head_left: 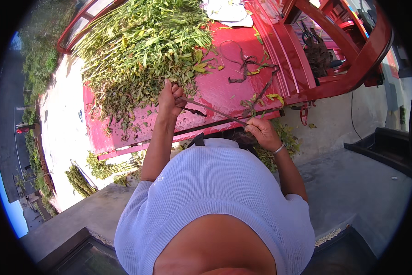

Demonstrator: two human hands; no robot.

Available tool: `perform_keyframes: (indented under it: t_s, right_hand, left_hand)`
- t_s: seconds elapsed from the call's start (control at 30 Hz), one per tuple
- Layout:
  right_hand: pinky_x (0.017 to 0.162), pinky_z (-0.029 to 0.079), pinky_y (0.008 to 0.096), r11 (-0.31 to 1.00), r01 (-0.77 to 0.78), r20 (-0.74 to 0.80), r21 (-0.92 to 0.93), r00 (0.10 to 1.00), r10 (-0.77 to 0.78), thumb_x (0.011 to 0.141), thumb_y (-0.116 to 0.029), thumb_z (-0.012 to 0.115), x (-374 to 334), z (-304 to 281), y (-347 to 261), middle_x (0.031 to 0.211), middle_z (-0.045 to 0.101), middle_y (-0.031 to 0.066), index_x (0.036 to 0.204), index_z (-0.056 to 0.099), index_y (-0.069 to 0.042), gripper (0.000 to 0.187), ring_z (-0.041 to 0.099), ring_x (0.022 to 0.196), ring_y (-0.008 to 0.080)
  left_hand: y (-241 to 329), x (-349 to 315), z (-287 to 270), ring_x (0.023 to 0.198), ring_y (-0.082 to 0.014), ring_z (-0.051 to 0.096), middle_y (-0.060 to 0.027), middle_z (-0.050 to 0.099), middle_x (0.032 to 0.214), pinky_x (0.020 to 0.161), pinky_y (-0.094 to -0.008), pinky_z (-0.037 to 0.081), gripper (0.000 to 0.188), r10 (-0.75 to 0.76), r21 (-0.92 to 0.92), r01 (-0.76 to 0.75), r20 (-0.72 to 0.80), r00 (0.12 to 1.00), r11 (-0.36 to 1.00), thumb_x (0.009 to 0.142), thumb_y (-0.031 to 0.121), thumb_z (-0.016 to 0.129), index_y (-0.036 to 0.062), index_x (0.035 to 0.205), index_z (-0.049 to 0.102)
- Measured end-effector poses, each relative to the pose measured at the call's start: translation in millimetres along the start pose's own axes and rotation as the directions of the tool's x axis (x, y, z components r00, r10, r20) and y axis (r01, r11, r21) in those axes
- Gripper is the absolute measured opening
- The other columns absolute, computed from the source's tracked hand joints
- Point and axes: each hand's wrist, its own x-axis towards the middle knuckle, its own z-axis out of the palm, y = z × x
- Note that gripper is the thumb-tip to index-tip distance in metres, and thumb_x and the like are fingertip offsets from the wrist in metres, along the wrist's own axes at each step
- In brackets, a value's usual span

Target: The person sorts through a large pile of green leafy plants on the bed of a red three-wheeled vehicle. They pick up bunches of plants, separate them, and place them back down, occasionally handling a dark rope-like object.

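Note:
A dark, narrow cloth strip [213,110] is stretched between my two hands, slanting down from left to right. My left hand [171,97] is closed round its upper end, above the front part of the red truck bed [206,94]. Lower down, my right hand [263,134] grips the other end, just off the bed's front edge. A short tail of the strip hangs below my left hand. Beyond my left hand lies a big heap of leafy cut stalks [142,50]. More dark strips [245,64] lie loosely tangled on the bed to the right.
A white cloth or bag [229,11] rests at the bed's far side. The red cab frame [307,59] rises on the right. Bundled stalks [80,180] lie on the ground at left, and more leaves [284,140] sit below my right hand. A black tray-like object [382,149] stands far right.

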Motion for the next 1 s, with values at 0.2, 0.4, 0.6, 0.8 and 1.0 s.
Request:
perform_keyframes:
  t_s: [0.2, 0.4, 0.6, 0.8, 1.0]
  right_hand:
    - [0.058, 0.041, 0.0237, 1.000, 0.000, -0.188, -0.012, 0.982, -0.002, 0.089, -0.009, 0.055, -0.1, 0.5, 7.5, 0.072, 0.057, 0.0021, 0.099, 0.061, 0.000, 0.015, 0.050, 0.063, 0.0089]
    - [0.060, 0.046, 0.0328, 0.893, 0.107, -0.342, -0.437, 0.899, -0.275, 0.085, -0.004, 0.051, 21.8, 0.5, 3.4, 0.081, 0.062, 0.0151, 0.109, 0.057, -0.002, 0.024, 0.061, 0.069, 0.0262]
    - [0.055, 0.044, 0.0448, 0.708, 0.065, -0.136, -0.704, 0.965, -0.224, 0.077, -0.005, 0.053, 20.4, 3.3, 45.5, 0.073, 0.054, 0.0169, 0.087, 0.049, -0.004, 0.011, 0.056, 0.065, 0.0376]
    - [0.054, 0.043, 0.0464, 0.731, 0.086, -0.085, -0.677, 0.977, -0.194, 0.079, -0.009, 0.052, 7.7, -3.8, 54.9, 0.072, 0.053, 0.0169, 0.080, 0.044, -0.004, 0.009, 0.054, 0.064, 0.0388]
    - [0.056, 0.044, 0.0487, 0.637, -0.219, -0.335, -0.739, 0.940, -0.066, 0.082, -0.014, 0.050, -43.6, -62.3, 125.3, 0.074, 0.057, 0.0203, 0.083, 0.048, -0.004, 0.011, 0.056, 0.065, 0.0391]
  left_hand:
    - [17.2, -18.8, -18.2, 0.041, -0.0052, 0.016, 0.0076, 0.023, 0.052, 0.034, -0.0198, 0.015, 0.043, -0.173, -0.176, 0.208, 0.195, 0.965, 0.962, 0.096, 0.045, 0.034, 0.0173, 0.064, 0.034]
    - [14.6, -47.1, -20.1, 0.042, -0.0030, 0.018, 0.0082, 0.026, 0.053, 0.036, -0.0177, 0.018, 0.036, -0.080, -0.124, 0.104, 0.185, 0.979, 0.987, 0.097, 0.039, 0.039, 0.0112, 0.077, 0.051]
    - [38.0, -71.7, -28.4, 0.038, -0.0035, 0.017, 0.0087, 0.023, 0.049, 0.034, -0.0191, 0.017, 0.030, 0.118, -0.243, -0.098, 0.067, 0.991, 0.965, 0.096, 0.030, 0.045, 0.0051, 0.082, 0.056]
    - [96.2, -60.5, -79.9, 0.037, -0.0041, 0.016, 0.0067, 0.024, 0.050, 0.034, -0.0208, 0.015, 0.026, 0.232, -0.482, -0.252, -0.102, 0.967, 0.839, 0.096, 0.023, 0.045, 0.0013, 0.083, 0.054]
    - [173.6, -56.8, -152.5, 0.038, -0.0080, 0.015, 0.0055, 0.021, 0.048, 0.034, -0.0223, 0.014, 0.034, 0.470, -0.392, -0.633, -0.437, 0.767, 0.668, 0.098, 0.024, 0.038, 0.0066, 0.069, 0.047]
